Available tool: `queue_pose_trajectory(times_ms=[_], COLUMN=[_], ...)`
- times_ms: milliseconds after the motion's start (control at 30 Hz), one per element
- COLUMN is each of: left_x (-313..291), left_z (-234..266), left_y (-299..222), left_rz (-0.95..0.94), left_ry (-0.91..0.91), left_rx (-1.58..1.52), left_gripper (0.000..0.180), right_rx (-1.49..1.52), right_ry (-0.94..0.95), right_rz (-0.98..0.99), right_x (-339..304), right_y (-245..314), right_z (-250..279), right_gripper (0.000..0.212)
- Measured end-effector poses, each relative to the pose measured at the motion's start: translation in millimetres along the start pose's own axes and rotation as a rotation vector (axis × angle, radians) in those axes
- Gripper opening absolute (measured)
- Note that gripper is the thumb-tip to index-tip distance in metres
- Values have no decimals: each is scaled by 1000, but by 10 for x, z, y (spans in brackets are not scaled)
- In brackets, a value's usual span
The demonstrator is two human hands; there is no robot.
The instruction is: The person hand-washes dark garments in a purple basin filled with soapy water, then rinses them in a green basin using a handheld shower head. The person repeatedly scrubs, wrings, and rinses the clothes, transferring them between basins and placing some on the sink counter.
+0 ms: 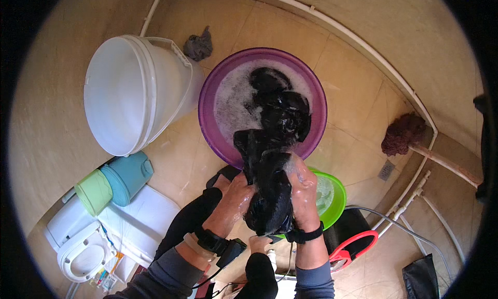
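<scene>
Just over the near rim of the purple tub (319, 109), grips wet black cloth (272, 195) w/ both hands: closed on its L side w/ L hand (239, 196), closed on its R side w/ R hand (303, 184), w/ fingertips mostly hidden in folds. Bunches up betw. the 2 hands at the near end, then runs away from the body, long axis approx. straight ahead, over the rim & down into sudsy water (231, 99). Lies directly R of L hand & L of R hand, touching both; reaches a bit farther fwd w/ R hand, so nearer the tub on that side. Can't tell if 1 piece or 2+, b/c all black & tangled. To R, just past R hand & partly behind, can see green basin (341, 199) w/ suds; to L of tub, white bucket (167, 81).
</scene>
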State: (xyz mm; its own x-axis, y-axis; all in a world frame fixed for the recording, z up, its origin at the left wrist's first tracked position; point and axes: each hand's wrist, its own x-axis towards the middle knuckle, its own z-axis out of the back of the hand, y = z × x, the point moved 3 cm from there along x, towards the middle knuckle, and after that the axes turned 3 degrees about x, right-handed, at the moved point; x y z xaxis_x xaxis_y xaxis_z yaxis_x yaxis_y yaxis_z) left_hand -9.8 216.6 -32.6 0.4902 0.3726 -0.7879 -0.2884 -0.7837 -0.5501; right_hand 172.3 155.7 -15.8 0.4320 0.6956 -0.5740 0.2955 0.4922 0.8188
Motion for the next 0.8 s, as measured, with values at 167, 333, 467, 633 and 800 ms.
queue_pose_trajectory(times_ms=[167,333,467,633,800], left_x=[161,-65,-110,-199,-355], left_z=[80,-12,-58,7,107], left_y=[74,-157,-509,-513,-30], left_rz=[-26,35,49,61,-91], left_ry=[-60,-104,-80,-24,65], left_rx=[295,-274,15,-357,-441], left_gripper=[69,101,91,60,37], right_rx=[-283,-714,30,487,1079], right_ry=[-108,-104,58,-221,59], right_rz=[241,21,-92,-234,-241], right_x=[161,151,13,66,253], right_y=[-157,-146,-45,-521,-857], right_z=[-131,-219,-221,389,14], right_gripper=[34,44,59,93,105])
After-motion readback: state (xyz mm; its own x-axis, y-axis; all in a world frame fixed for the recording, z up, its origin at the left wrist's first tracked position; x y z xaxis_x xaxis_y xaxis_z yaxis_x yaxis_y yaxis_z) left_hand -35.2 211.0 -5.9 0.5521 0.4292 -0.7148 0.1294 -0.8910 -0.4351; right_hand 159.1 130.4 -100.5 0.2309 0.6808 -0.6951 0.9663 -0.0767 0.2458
